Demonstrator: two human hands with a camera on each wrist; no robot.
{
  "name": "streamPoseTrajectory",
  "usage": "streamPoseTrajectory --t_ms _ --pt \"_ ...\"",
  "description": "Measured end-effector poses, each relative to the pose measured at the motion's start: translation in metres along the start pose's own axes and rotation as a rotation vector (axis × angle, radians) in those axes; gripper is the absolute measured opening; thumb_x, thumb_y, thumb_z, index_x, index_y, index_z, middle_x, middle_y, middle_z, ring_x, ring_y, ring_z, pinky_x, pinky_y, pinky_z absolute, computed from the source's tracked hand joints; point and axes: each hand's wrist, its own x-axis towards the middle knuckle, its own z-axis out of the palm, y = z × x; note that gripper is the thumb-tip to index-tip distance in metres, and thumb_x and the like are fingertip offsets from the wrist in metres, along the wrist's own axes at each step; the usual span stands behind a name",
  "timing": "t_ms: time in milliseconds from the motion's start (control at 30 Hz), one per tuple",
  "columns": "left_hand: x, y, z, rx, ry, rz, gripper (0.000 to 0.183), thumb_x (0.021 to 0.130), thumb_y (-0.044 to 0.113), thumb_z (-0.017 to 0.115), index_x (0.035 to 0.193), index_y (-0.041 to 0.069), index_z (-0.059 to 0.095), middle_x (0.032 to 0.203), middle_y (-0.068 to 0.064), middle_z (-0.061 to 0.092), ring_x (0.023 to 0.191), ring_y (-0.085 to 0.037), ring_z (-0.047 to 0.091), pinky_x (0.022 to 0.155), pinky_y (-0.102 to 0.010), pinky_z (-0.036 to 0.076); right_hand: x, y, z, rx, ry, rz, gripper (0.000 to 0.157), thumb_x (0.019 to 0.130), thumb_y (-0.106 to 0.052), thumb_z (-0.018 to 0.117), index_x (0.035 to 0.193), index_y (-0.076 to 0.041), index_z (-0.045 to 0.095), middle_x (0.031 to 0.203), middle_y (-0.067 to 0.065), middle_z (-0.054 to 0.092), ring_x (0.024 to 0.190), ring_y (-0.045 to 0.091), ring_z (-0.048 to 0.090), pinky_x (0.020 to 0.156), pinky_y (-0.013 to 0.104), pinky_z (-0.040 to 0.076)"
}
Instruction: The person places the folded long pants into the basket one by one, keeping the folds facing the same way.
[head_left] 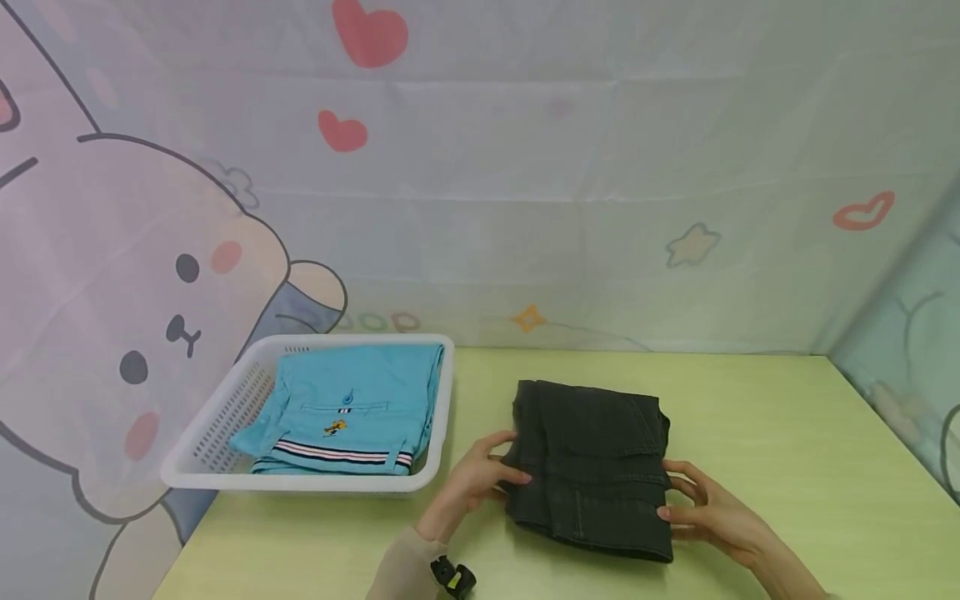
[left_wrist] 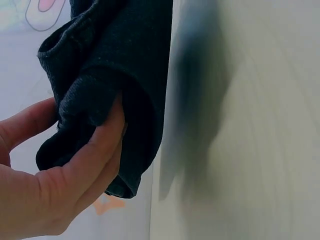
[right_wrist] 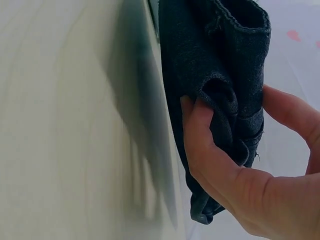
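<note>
A folded pair of black denim pants (head_left: 600,467) lies on the table in front of me, in a thick, roughly square bundle. My left hand (head_left: 483,475) grips its left edge, thumb on top and fingers tucked into the folds. In the left wrist view the fingers (left_wrist: 100,150) reach inside the layers of cloth. On the opposite edge, my right hand (head_left: 701,512) pinches the bundle between thumb and fingers. The right wrist view shows fingertips (right_wrist: 197,117) pushed in among the folds, with the thumb on the upper face.
To the left stands a white plastic basket (head_left: 300,482) with perforated sides. Folded light-blue pants (head_left: 352,400) with a striped waistband lie in it. The pale yellow-green table (head_left: 787,433) meets a printed cloth backdrop (head_left: 600,167) at its far edge.
</note>
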Motion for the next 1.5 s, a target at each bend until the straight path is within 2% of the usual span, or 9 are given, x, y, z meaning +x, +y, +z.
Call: streamPoseTrajectory --t_ms 433,733,1100,1267,1500 --pt "-0.006 0.010 0.000 -0.010 0.018 0.058 0.068 0.074 -0.004 0.064 0.136 0.003 0.035 0.118 -0.030 0.050 0.078 -0.018 0.059 0.066 -0.038 0.053 -0.001 -0.006 0.002 -0.020 -0.005 -0.045 0.055 0.087 -0.010 0.055 0.132 -0.022 0.025 0.142 0.033 -0.008 0.115 0.023 0.045 0.087 0.052 0.045" --pt "-0.011 0.018 0.001 -0.018 0.064 0.098 0.066 0.074 -0.004 0.064 0.134 -0.002 0.036 0.121 -0.032 0.048 0.090 -0.027 0.061 0.068 -0.041 0.054 -0.001 -0.011 0.005 -0.022 -0.005 -0.055 0.055 0.088 -0.010 0.054 0.132 -0.025 0.024 0.143 0.030 -0.009 0.118 0.027 0.040 0.088 0.049 0.046" --pt "-0.019 0.027 0.000 -0.065 0.097 0.121 0.063 0.078 -0.001 0.063 0.134 -0.003 0.036 0.119 -0.029 0.051 0.088 -0.024 0.062 0.070 -0.039 0.054 -0.001 -0.015 0.012 0.000 0.001 -0.079 0.055 0.088 -0.009 0.053 0.131 -0.029 0.027 0.145 0.026 -0.010 0.121 0.028 0.036 0.090 0.049 0.045" --pt "-0.021 0.032 -0.002 -0.070 0.124 0.137 0.059 0.078 0.003 0.064 0.132 0.000 0.040 0.113 -0.026 0.055 0.078 -0.015 0.062 0.065 -0.033 0.053 0.000 -0.018 0.015 -0.006 0.017 -0.084 0.056 0.088 -0.009 0.053 0.133 -0.028 0.024 0.145 0.024 -0.009 0.124 0.033 0.032 0.090 0.048 0.045" --pt "-0.024 0.037 -0.006 -0.078 0.155 0.154 0.058 0.080 0.007 0.064 0.132 0.001 0.040 0.116 -0.025 0.053 0.077 -0.011 0.061 0.063 -0.029 0.053 0.002 -0.026 0.023 -0.033 0.061 -0.070 0.065 0.087 -0.012 0.054 0.138 -0.019 0.013 0.146 0.025 -0.012 0.128 0.049 0.020 0.091 0.049 0.044"
